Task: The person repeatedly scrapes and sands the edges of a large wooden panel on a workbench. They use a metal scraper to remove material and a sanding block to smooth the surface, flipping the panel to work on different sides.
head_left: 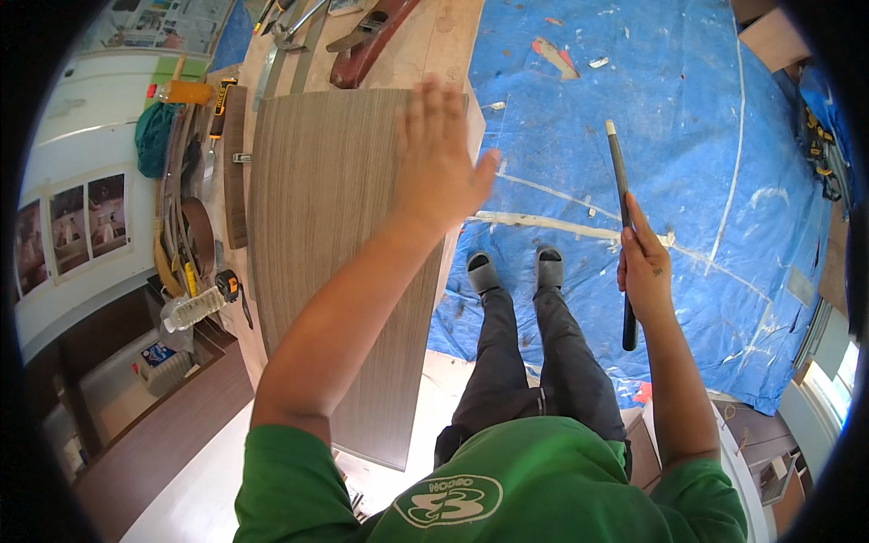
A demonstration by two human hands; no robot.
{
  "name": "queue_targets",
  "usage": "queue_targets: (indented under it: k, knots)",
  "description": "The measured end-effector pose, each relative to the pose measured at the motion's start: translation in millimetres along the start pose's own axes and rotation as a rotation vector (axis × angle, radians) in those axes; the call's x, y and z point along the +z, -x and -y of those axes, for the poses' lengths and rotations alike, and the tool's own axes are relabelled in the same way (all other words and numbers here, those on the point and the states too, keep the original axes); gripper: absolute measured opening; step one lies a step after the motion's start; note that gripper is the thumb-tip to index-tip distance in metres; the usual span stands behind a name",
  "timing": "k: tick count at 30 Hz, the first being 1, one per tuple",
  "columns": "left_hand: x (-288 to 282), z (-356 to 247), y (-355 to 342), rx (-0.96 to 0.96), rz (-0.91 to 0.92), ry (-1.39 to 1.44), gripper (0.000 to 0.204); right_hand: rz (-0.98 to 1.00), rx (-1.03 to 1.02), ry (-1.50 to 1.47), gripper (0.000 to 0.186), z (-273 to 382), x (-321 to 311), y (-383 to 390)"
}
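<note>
My left hand (pixel 439 154) is stretched over the far right corner of a grey-brown wood-grain panel (pixel 335 235), its fingers spread and a little blurred. It looks flat on the panel, though I cannot tell whether the palm touches. The panel lies lengthwise on a pale wooden workbench (pixel 444 45). Out to the right, above the floor sheet, my right hand (pixel 645 276) is closed around a long dark stick (pixel 618 167) with a pale tip at the far end and a black lower end. The stick is held apart from the panel; its exact kind does not show.
Beyond the panel lie a reddish hand plane (pixel 367 50) and a hammer (pixel 288 36). Along the bench's left side are a chisel (pixel 217 118), a tape measure (pixel 228 285) and a plastic bottle (pixel 195 309). A blue tarp (pixel 561 118) with scraps covers the floor.
</note>
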State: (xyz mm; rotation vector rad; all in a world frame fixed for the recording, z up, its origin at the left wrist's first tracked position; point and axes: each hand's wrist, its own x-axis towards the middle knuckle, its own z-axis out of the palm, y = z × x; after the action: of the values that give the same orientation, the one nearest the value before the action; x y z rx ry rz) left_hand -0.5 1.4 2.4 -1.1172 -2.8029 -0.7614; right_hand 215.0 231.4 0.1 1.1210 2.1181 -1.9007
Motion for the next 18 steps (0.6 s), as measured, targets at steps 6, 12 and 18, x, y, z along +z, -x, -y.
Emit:
queue_targets:
  k: [6, 12, 18]
  knots:
    - [-17.2, 0.8, 15.5, 0.307, 0.408, 0.002, 0.057, 0.057, -0.001, 0.005, 0.047, 21.6, 24.9, 3.7]
    - [-49.2, 84.3, 8.3, 0.019, -0.136, -0.177, 0.055, 0.153, -0.681, 0.222, 0.057, 16.8, 82.7, -28.7]
    - [-43.3, 94.9, 14.3, -0.067, -0.174, -0.270, 0.058, 0.286, -0.530, 0.360, 0.065, 48.0, 128.8, -6.5]
